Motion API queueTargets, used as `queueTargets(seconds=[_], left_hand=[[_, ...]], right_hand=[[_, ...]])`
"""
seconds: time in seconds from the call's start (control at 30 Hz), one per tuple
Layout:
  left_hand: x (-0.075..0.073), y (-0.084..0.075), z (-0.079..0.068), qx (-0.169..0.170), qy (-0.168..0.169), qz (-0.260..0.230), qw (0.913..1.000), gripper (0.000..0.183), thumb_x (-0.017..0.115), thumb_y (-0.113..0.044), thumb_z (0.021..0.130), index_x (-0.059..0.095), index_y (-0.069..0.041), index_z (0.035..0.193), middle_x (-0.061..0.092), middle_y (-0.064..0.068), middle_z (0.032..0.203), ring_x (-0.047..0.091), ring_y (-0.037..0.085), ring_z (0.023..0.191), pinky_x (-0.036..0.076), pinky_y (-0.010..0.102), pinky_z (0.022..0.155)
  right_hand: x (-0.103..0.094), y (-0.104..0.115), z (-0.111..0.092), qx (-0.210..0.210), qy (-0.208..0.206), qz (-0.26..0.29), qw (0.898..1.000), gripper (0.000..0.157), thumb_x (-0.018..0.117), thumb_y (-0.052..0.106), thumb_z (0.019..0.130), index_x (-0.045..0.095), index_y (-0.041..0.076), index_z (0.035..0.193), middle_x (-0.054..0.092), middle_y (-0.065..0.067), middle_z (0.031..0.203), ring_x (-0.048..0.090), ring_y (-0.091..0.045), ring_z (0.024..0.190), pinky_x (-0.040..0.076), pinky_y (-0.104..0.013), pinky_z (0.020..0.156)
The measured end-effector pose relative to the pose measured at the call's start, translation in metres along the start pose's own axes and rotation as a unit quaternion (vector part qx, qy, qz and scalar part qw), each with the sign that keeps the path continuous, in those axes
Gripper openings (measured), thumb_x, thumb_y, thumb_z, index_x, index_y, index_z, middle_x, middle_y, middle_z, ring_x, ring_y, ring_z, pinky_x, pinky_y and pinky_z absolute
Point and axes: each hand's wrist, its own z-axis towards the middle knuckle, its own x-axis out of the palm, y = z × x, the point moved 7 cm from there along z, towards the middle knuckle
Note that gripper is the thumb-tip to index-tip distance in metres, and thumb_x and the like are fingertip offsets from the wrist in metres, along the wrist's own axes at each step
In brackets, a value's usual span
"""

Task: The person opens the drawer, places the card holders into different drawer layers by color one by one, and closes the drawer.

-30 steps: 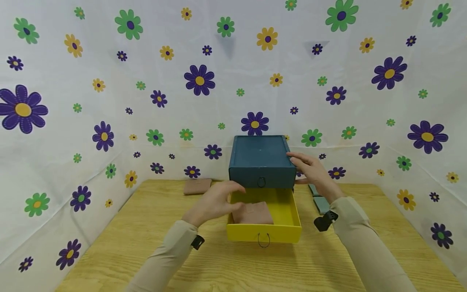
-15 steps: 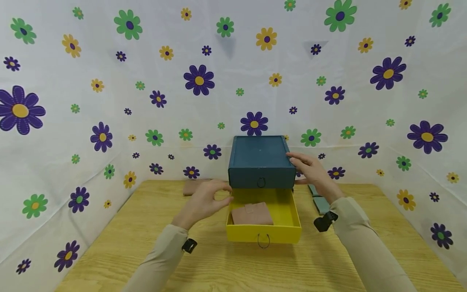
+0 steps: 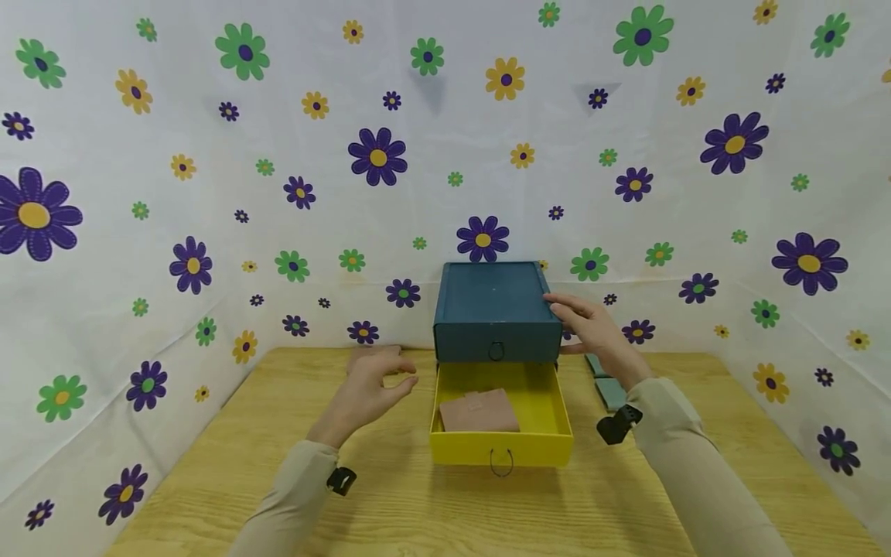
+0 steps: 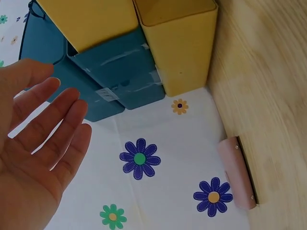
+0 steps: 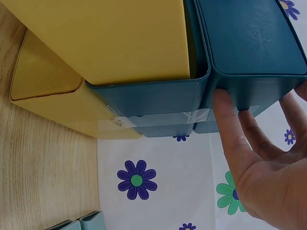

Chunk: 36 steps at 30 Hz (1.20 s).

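1. While the left hand [image 3: 362,393] hangs with fingers apart, holding nothing, the right hand [image 3: 597,338] rests extended fingers against the side of the blue box [image 3: 494,292].
2. Judging by the layout, a pink wallet [image 3: 480,413] appears stowed in the pulled-out yellow drawer [image 3: 501,450]; shutting it seems left.
3. That wallet lies right of the left hand, apart; a second wallet [image 4: 237,173] rests beyond, on the worktop [image 3: 390,507].
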Motion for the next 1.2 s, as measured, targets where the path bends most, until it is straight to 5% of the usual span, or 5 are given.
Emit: queueTargets(seconds=[0.13,0.4,0.7,1.2], left_hand=[[0.001,0.009,-0.004,-0.017,0.004,-0.017,0.9997,0.009,0.075,-0.006,0.085,0.073,-0.009,0.093,0.072,0.004,0.091,0.069,0.019,0.088,0.059,0.037,0.082],[0.003,0.034,-0.014,-0.103,0.029,-0.017,0.9941,0.011,0.071,-0.012,0.089,0.074,-0.012,0.1,0.074,0.006,0.101,0.07,0.025,0.096,0.057,0.045,0.084],[0.008,0.062,-0.023,-0.151,0.037,-0.007,0.9878,0.013,0.069,-0.012,0.09,0.076,-0.013,0.101,0.074,0.006,0.102,0.069,0.025,0.097,0.055,0.049,0.086],[0.016,0.108,-0.022,-0.176,0.065,0.044,0.9814,0.009,0.068,-0.011,0.089,0.076,-0.009,0.091,0.074,0.007,0.091,0.069,0.024,0.087,0.056,0.044,0.08]], right_hand=[[0.0,-0.001,0.001,0.0,0.0,0.003,1.0,0.053,0.049,0.041,0.102,0.042,0.02,0.15,0.027,-0.011,0.161,0.039,-0.046,0.137,0.05,-0.058,0.094],[0.0,-0.006,0.004,0.008,0.002,0.009,1.0,0.053,0.05,0.041,0.102,0.043,0.021,0.15,0.027,-0.01,0.161,0.037,-0.044,0.139,0.052,-0.055,0.093],[-0.001,-0.007,0.002,0.005,0.003,-0.002,1.0,0.053,0.049,0.042,0.102,0.041,0.02,0.15,0.026,-0.012,0.161,0.036,-0.046,0.138,0.05,-0.057,0.094],[-0.004,-0.004,0.005,0.009,0.0,0.003,1.0,0.052,0.049,0.041,0.102,0.042,0.021,0.15,0.027,-0.012,0.161,0.037,-0.046,0.139,0.051,-0.056,0.094]])
